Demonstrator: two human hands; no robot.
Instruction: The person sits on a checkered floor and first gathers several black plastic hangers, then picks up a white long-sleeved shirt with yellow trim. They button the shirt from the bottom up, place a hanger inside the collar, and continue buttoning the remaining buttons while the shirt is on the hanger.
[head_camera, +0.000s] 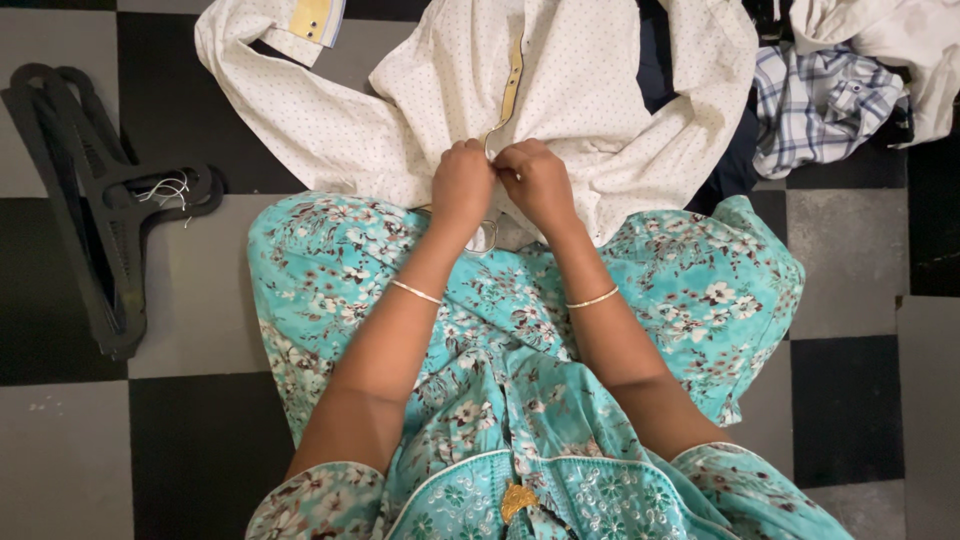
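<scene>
White dotted shirt (600, 90) is lying spread flat on the checkered floor (850, 250), front side up, collar end pointing away and hem end pulled onto the person's lap, so the placket is sitting right where both hands can reach it. Left hand (461, 187) and right hand (537, 183) are meeting knuckle to knuckle at the bottom of the yellow-lined placket (512, 85), each one closed tight, pinching the shirt's front edges together; looks like a button is being worked, but the button itself is hidden under the fingers. Sleeves are lying splayed out to both sides, keeping the body panel flat and untwisted. Thin bangles are sitting on both wrists. Teal floral dress (690, 290) is covering the crossed legs and is acting as a soft rest under the hem. Black plastic hangers (90, 210) are lying stacked on the floor well apart to the left, within an arm's reach. Plaid shirt (820, 100) is lying crumpled at the upper right, next to another white garment (900, 40), both well away from the hands.
</scene>
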